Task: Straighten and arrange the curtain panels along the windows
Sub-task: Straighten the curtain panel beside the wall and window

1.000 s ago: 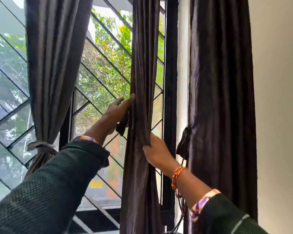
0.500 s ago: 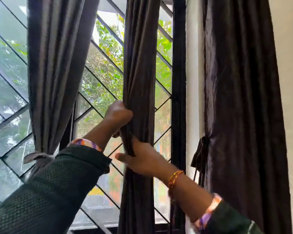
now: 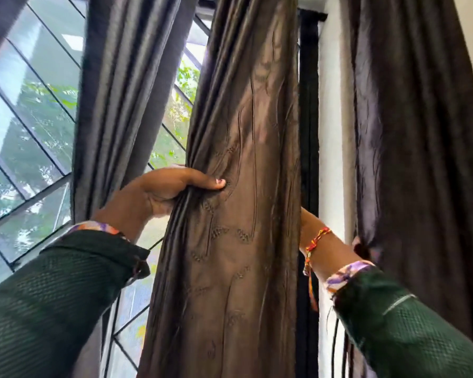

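Three dark brown curtain panels hang at the window. The middle panel is spread wide in front of me, with faint embroidery showing. My left hand grips its bunched left edge, thumb pressed on the front of the cloth. My right hand reaches behind the panel's right edge. Only its heel and the wrist with a red thread bracelet show; the fingers are hidden by the cloth. The left panel hangs gathered. Against the wall hangs the right panel.
Glass with diagonal black bars fills the left side, with trees outside. A black vertical window frame stands just right of the middle panel, then a strip of white wall. A dark tie-back hangs at the right panel's left edge.
The middle panel went from a narrow bunch to a wide spread. My left hand shifted left with its edge; my right hand moved right and slipped behind the cloth. The view tilted upward.
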Demonstrator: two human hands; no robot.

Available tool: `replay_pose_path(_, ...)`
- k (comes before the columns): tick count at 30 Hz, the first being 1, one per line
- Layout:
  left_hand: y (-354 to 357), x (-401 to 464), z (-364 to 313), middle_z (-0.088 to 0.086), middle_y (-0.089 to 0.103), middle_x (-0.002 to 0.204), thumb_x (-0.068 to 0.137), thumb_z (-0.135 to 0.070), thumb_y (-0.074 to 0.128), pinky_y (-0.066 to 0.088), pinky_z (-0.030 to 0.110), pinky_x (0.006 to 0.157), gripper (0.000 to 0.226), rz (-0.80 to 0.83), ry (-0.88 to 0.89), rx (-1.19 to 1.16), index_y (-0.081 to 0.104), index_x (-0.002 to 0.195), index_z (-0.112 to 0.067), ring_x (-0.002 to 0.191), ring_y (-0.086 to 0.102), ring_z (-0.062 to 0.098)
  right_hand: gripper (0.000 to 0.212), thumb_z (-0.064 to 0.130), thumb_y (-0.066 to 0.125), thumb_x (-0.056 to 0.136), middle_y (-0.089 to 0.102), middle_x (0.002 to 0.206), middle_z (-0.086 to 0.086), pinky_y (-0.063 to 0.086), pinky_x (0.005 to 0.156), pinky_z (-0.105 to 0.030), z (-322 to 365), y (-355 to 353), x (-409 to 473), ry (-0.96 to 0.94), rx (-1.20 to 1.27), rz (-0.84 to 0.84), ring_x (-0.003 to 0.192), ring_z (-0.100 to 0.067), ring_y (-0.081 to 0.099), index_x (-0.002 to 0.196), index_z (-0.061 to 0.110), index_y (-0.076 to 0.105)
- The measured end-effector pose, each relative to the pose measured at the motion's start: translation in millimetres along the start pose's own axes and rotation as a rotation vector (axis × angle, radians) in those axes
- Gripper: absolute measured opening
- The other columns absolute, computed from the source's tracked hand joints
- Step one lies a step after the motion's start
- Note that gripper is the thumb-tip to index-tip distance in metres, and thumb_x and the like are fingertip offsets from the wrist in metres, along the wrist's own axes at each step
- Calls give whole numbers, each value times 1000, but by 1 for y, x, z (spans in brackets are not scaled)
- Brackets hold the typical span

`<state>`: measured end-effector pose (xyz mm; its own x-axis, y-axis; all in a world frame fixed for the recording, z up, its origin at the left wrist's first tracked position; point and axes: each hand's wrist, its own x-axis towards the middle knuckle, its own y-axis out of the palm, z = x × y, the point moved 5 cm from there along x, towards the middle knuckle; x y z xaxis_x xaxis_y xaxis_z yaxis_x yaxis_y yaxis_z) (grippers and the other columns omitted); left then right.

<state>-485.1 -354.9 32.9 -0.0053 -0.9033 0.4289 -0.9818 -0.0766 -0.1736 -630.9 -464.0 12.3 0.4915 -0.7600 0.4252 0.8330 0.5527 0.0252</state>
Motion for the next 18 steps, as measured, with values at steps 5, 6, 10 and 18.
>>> replay_pose_path(5, -18, 12, 7, 6, 70, 65, 72, -7, 67, 57, 32, 64, 8, -71, -36, 171, 72, 67, -4, 52, 66, 15, 36, 1, 44, 91, 57, 43, -5, 46, 36, -18, -4, -9, 23, 67, -237, 42, 33, -12, 55, 58, 1, 60)
replay_pose_path(6, -21, 13, 8, 6, 69, 68, 72, -13, 70, 53, 29, 68, 6, -106, -41, 262, 70, 72, -6, 56, 64, 17, 24, -3, 46, 87, 58, 46, -3, 48, 39, -18, -3, -11, 24, 67, -302, 44, 36, -11, 56, 66, 1, 56)
replay_pose_path(10, -15, 24, 12, 16, 63, 81, 76, -27, 70, 37, 27, 64, 20, -201, -15, 453, 62, 83, -9, 75, 56, 26, 14, -11, 48, 88, 67, 76, -14, 56, 65, -33, 15, -8, 13, -56, -559, 122, 69, -22, 64, 88, -5, 61)
replay_pose_path(18, -21, 32, 24, 11, 61, 75, 63, -62, 71, 38, 28, 57, 58, -635, 92, 776, 61, 69, -5, 78, 60, 29, 7, 2, 64, 83, 59, 55, -3, 47, 41, -16, 47, -45, -26, -235, -754, -241, 44, -7, 51, 77, 4, 66)
